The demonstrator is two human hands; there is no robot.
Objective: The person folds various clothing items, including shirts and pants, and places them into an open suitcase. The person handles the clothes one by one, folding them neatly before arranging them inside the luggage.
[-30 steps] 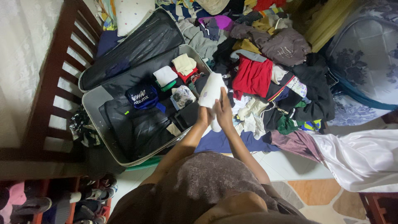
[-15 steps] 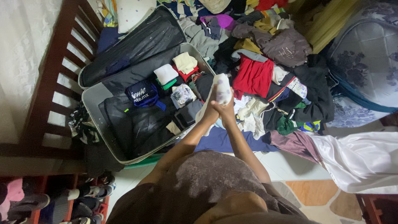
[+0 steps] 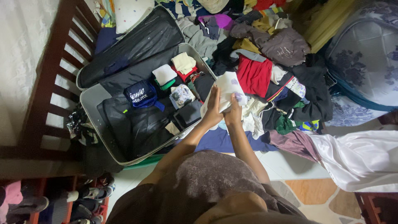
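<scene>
Suitcase [image 3: 93, 101] lies open, holding folded clothes [image 3: 174, 76] and a navy bag [image 3: 142, 94]. Left hand [image 3: 213, 111] and right hand [image 3: 233, 113] clamp a white cloth [image 3: 227, 88] above its right rim, long axis pointing away from the person.

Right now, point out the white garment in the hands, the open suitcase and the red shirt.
white garment [image 3: 227, 89], head view, on its flat upper part above the hands.
open suitcase [image 3: 92, 98], head view, on its grey rim.
red shirt [image 3: 253, 76], head view, on its middle.

Dim indoor light, soft shadows, wide-angle edge distortion.
</scene>
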